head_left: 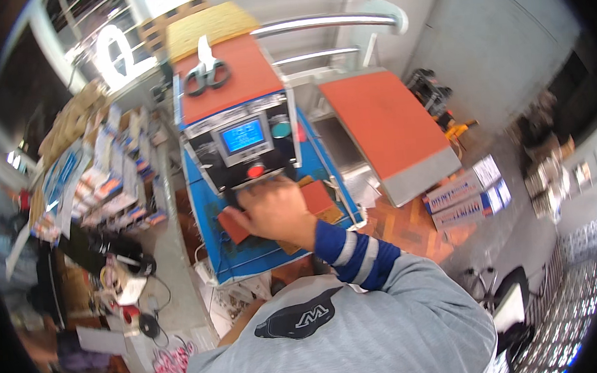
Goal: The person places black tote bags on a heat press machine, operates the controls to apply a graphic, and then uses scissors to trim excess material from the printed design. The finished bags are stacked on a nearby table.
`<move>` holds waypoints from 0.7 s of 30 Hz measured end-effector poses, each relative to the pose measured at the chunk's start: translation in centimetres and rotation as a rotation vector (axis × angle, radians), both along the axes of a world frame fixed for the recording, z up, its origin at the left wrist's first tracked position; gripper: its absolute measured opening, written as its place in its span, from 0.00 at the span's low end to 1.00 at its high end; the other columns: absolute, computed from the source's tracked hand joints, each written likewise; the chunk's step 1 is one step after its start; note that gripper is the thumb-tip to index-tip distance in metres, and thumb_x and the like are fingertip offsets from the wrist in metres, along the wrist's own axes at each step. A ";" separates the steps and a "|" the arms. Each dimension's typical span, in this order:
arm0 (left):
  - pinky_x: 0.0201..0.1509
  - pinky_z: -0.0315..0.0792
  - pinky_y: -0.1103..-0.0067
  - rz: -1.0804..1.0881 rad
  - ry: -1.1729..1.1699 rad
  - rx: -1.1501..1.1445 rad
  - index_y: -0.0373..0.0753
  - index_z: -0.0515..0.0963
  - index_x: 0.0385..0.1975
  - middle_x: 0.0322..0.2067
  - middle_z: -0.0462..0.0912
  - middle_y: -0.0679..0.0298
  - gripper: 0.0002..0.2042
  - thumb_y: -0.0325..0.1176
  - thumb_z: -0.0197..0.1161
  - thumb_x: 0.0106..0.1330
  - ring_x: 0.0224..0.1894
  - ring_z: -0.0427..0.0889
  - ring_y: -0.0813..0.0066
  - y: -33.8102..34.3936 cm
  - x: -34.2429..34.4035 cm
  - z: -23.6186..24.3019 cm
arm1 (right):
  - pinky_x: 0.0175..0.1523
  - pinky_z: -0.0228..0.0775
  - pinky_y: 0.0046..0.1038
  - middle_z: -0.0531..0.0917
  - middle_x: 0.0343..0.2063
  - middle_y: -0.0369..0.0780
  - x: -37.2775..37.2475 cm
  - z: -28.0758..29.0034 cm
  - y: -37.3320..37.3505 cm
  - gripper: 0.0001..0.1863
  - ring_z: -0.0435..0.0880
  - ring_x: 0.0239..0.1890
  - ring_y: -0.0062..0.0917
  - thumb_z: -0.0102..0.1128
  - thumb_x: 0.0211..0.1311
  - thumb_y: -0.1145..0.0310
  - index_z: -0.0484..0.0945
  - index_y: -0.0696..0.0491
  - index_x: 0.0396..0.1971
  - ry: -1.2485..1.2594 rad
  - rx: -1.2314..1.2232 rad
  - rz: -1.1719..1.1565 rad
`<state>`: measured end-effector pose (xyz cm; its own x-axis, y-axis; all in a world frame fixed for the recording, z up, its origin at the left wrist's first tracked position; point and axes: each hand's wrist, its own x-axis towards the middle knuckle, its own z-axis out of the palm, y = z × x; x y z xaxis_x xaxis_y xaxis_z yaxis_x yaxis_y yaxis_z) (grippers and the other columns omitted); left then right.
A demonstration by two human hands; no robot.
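My right hand (272,205) reaches to the front of a boxy press-like machine (204,154) with a lit blue screen (244,136), a red button (255,171) and a green round knob (281,129). Its fingers curl over a black handle bar (291,176) under the button, and the thumb points left. Fingertips are partly hidden and slightly blurred. Below the hand lie reddish-brown flat pieces (234,226) on the blue base (221,259). Scissors with dark handles (208,76) rest on the machine's red top. My left hand does not show; only a bit of skin appears below the base.
Stacked cardboard boxes (110,177) crowd the bench on the left. To the right stands a red-topped panel (390,126) with a grey edge. Two white boxes (470,193) sit on the floor beyond it. Cables and a black round object (148,324) lie on the bench at lower left.
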<state>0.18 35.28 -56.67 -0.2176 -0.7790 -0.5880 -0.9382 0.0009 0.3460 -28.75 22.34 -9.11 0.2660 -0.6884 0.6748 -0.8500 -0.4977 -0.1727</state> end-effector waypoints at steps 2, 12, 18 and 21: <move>0.46 0.78 0.57 -0.191 0.108 0.022 0.37 0.84 0.31 0.37 0.85 0.46 0.10 0.33 0.57 0.58 0.41 0.85 0.44 -0.5 -1.4 -0.9 | 0.41 0.76 0.36 0.85 0.23 0.41 -0.8 -0.4 0.1 0.19 0.85 0.27 0.33 0.63 0.62 0.48 0.81 0.50 0.26 0.025 0.030 -0.010; 0.29 0.70 0.68 0.443 0.577 0.438 0.39 0.81 0.32 0.28 0.81 0.59 0.05 0.32 0.62 0.63 0.28 0.79 0.62 -9.0 3.1 1.1 | 0.41 0.78 0.35 0.84 0.24 0.42 -1.6 -0.7 0.2 0.20 0.86 0.30 0.35 0.64 0.61 0.49 0.82 0.52 0.26 0.012 0.040 0.016; 0.36 0.76 0.63 -0.065 0.187 0.045 0.43 0.83 0.42 0.33 0.85 0.56 0.13 0.42 0.63 0.65 0.34 0.84 0.55 -7.9 2.7 0.0 | 0.35 0.78 0.36 0.83 0.21 0.42 -1.2 0.1 0.0 0.21 0.85 0.24 0.35 0.64 0.62 0.47 0.82 0.51 0.24 -0.014 -0.040 0.034; 0.42 0.79 0.62 -0.162 -0.122 -0.013 0.46 0.86 0.44 0.36 0.88 0.54 0.16 0.46 0.67 0.60 0.39 0.86 0.52 -6.7 1.4 -0.8 | 0.28 0.74 0.38 0.81 0.16 0.41 -0.1 1.2 0.5 0.23 0.83 0.20 0.36 0.66 0.60 0.46 0.79 0.49 0.16 0.004 0.003 0.020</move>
